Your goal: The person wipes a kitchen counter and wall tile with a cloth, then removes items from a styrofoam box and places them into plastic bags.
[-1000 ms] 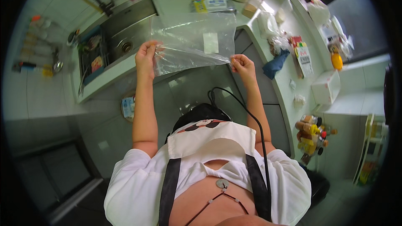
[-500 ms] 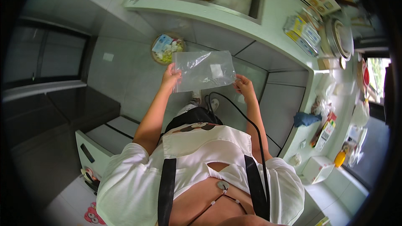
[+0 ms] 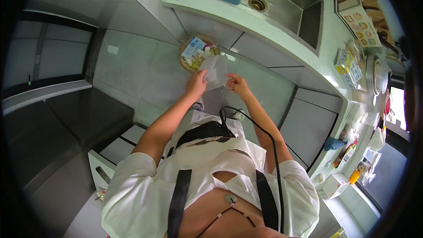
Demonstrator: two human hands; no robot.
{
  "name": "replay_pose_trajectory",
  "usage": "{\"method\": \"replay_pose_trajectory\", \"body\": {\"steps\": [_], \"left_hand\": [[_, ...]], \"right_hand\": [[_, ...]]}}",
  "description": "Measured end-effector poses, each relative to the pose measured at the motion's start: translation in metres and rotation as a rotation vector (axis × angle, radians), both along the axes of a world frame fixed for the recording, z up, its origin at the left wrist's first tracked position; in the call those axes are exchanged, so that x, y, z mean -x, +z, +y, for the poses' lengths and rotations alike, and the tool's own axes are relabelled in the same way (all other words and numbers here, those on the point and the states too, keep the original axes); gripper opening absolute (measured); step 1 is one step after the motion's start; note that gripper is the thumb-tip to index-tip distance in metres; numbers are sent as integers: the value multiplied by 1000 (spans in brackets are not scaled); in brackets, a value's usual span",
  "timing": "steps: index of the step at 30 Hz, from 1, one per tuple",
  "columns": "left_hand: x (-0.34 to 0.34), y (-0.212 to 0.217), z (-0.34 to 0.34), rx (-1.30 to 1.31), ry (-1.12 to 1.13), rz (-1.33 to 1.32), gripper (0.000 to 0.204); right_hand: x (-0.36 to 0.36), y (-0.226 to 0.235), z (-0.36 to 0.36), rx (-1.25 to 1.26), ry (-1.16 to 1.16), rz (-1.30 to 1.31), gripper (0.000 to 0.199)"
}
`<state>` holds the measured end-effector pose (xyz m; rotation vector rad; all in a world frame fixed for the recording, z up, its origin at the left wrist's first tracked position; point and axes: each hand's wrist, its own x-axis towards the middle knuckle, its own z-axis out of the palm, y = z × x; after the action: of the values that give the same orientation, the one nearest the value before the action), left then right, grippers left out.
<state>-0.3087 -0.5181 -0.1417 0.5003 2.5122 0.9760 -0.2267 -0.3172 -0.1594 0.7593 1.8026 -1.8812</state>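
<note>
A clear plastic bag (image 3: 214, 71) hangs in front of me above the floor, bunched narrow and tilted. My left hand (image 3: 196, 83) grips its near left side between thumb and fingers. At the bag's right edge is my right hand (image 3: 238, 84), its index finger and thumb at the plastic and its other fingers curled. Just beyond the bag, a round bin (image 3: 180, 57) stands on the floor against the cabinets. It holds pale green and white scraps and a blue-and-white wrapper (image 3: 193, 49). The bag overlaps the bin's right side in the view.
A counter (image 3: 264, 28) with a steel sink (image 3: 286, 6) runs along the far side and bends down the right. On it are a yellow-and-blue package (image 3: 349, 71), a blue cloth (image 3: 335, 143) and a white box (image 3: 336, 186). A black cable (image 3: 264, 128) crosses my front.
The bag was stretched wide between my hands; now it is gathered narrower. My right hand has come in toward my left. The view has shifted, with sink and bin now farther right.
</note>
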Motion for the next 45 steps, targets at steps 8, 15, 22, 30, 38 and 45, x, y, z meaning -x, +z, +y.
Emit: {"method": "replay_pose_trajectory", "body": {"steps": [8,15,22,30,38,45], "left_hand": [[47,-55,-22,88,-26,199,36],[72,-120,-2,117,58,233,31],[80,-216,18,82,125,106,43],[74,-279,-9,29,161,-300,40],[42,-201,-6,-77,81,-324,29],[7,-70,39,-278,-178,-422,20]], "right_hand": [[55,-76,-47,-158,-76,-54,31],[87,-169,-64,-205,-120,23,27],[123,-235,-66,301,-338,-174,43],[94,-232,-25,122,-296,-291,42],[36,-132,-4,220,-455,-240,33],[-56,-9,4,279,-809,-54,28]]}}
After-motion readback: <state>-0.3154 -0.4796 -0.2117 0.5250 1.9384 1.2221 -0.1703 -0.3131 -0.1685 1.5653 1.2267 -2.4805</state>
